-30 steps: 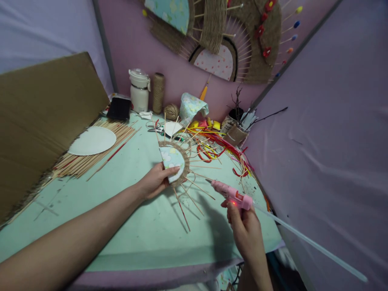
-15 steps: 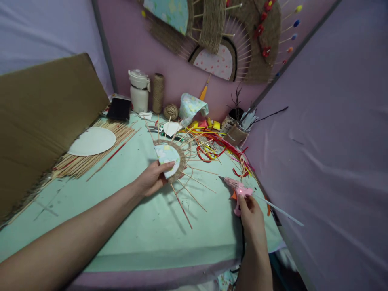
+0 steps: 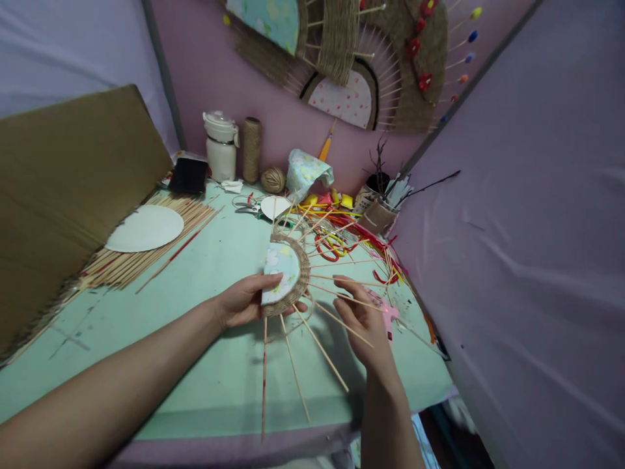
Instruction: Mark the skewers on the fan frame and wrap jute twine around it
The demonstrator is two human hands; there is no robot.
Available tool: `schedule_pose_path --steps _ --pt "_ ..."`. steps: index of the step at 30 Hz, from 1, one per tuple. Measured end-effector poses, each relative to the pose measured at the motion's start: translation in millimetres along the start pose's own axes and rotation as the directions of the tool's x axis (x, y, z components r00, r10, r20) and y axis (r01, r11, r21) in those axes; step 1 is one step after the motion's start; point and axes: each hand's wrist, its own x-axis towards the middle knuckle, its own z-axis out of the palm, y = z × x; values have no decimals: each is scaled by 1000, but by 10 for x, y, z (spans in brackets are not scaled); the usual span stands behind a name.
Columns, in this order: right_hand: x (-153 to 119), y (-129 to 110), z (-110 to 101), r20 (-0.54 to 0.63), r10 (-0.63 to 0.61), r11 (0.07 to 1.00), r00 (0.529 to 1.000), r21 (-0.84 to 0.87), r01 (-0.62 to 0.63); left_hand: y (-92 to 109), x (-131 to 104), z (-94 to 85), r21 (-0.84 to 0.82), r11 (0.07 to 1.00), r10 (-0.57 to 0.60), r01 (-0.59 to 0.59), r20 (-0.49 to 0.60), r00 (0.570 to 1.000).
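My left hand (image 3: 247,298) grips a half-round craft piece (image 3: 286,264) by its straight side, thumb on top of the flowered fabric. A band of brown twine borders the curve, and thin wooden sticks (image 3: 319,347) fan out from it. My right hand (image 3: 360,319) is among the sticks on the right, fingers apart and holding nothing; whether it touches them I cannot tell. Just beyond it, a pink glue gun (image 3: 389,315) lies on the table, partly hidden by the hand.
Wooden sticks and a white oval (image 3: 146,228) lie left beside a cardboard sheet (image 3: 73,195). Pruning shears (image 3: 247,209), a twine ball (image 3: 273,180), a twine spool (image 3: 251,150) and a white canister (image 3: 221,146) sit behind. Red and yellow strands (image 3: 336,221) clutter the back right.
My right hand has let go of the glue gun and moved left to the sticks. The craft piece has turned clockwise and shifted slightly right and nearer.
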Motion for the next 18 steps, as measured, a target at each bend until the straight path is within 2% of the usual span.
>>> schedule_pose_path --steps 3,6,10,18 --pt "153 -64 164 210 -65 981 976 191 25 -3 1 -28 -2 1000 -26 26 32 999" --pt "243 -79 246 316 -91 938 944 347 -25 18 -3 -27 -19 1000 -15 15 8 1000" --pt "256 -43 304 318 -51 905 947 416 -91 43 -8 -5 -16 998 -59 59 31 998" --pt "213 21 305 266 -34 898 963 432 -88 30 8 -18 -2 996 -85 85 1 996"
